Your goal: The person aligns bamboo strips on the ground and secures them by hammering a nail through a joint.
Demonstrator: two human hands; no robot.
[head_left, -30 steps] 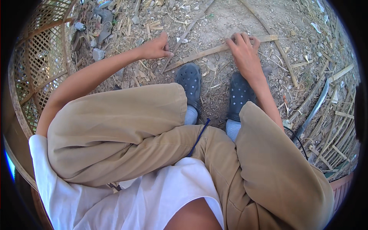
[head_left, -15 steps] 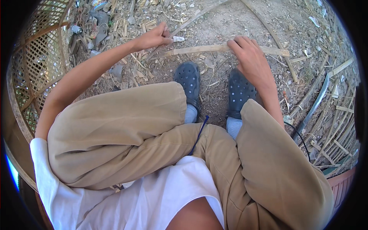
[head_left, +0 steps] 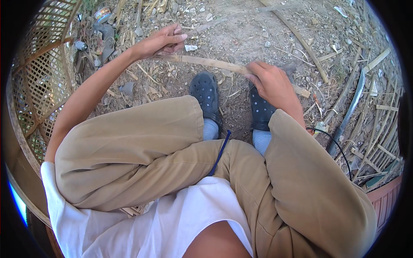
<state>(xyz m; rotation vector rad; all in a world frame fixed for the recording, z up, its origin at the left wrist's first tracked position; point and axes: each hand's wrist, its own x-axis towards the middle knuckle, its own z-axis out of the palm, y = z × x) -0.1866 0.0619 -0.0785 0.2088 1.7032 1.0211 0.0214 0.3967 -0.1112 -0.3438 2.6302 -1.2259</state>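
Observation:
My left hand [head_left: 167,41] is closed in a pinch on a thin greyish bamboo strip [head_left: 232,18], which reaches away to the upper right and is smeared by motion. My right hand [head_left: 273,84] wraps over a wider, pale bamboo slat [head_left: 206,61] near its right end. That slat crosses above my two dark clogs, and its left end lies just below my left hand; whether the left fingers touch it I cannot tell. Another bamboo strip [head_left: 297,38] rests on the ground beyond my right hand.
A long knife [head_left: 356,96] with a dark handle lies at the right beside many split bamboo pieces [head_left: 378,142]. Woven bamboo lattice [head_left: 47,77] stands at the left. A can [head_left: 102,15] and scraps litter the dirt. A black cord [head_left: 331,136] runs near my right forearm.
My right hand has come nearer and slightly left, tilting the slat down at its right end. My left hand has shifted left and a little farther away, and its thin strip has swung rightward.

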